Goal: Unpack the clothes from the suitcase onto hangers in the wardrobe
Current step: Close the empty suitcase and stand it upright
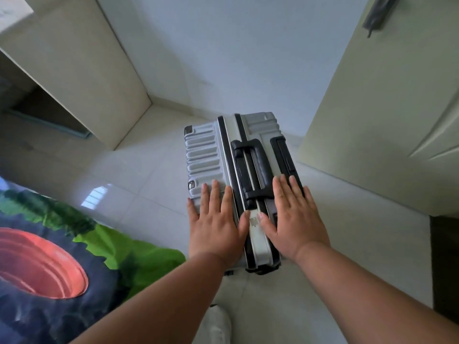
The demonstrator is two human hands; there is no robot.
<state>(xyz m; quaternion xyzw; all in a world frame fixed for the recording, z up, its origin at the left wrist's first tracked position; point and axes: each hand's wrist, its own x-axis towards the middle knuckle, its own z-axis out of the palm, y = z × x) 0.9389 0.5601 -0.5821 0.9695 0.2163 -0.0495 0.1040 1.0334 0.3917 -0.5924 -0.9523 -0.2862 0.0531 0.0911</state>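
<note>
A home bedroom is showing itself here: printed bedding [49,256] lying lower left, pale cupboard doors [387,108] standing right, glossy floor tiles [139,184] gleaming between.

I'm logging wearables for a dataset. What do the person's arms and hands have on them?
Nothing worn shows: the left hand and right hand are bare, without gloves, rings or watch, and both forearms are uncovered to the frame edge, no sleeves visible.
</note>
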